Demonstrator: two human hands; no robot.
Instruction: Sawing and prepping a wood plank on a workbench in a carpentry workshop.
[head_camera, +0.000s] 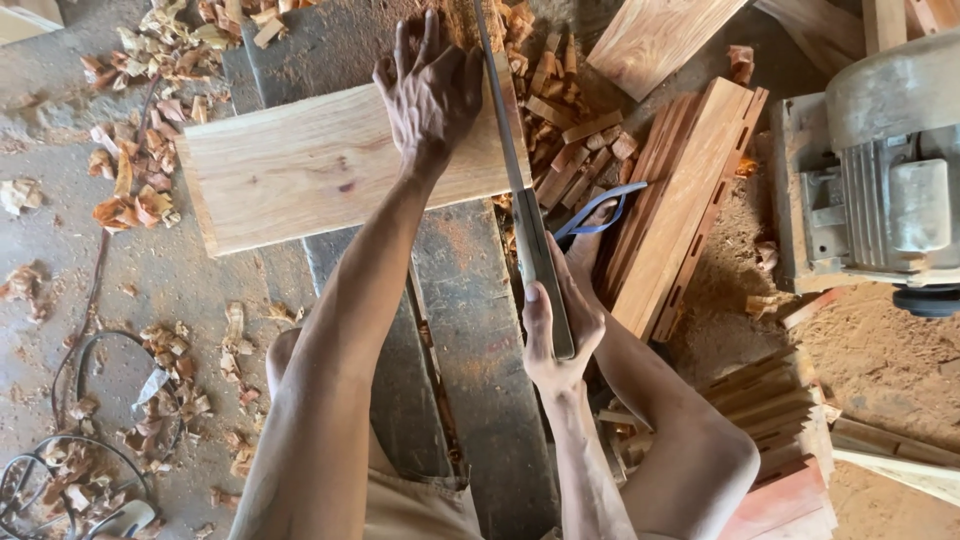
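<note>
On a dark workbench (470, 300), seen from the head camera, the left hand (430, 90) presses flat, fingers spread, on a pale wooden board (300, 165); the right hand (562, 320) grips a hand saw (515, 170) whose blade crosses the board's right end, beside wood offcuts (575, 140)

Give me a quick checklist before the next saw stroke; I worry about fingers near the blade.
1. Left hand pressing the board flat: ok.
2. Left fingers apart from the saw blade: not ok, the hand lies right beside it.
3. Right hand closed on the saw handle: ok.
4. Board resting on the bench: ok, though its left end overhangs.
5. Blade seated in the cut: cannot tell, hidden by the hand.
</note>
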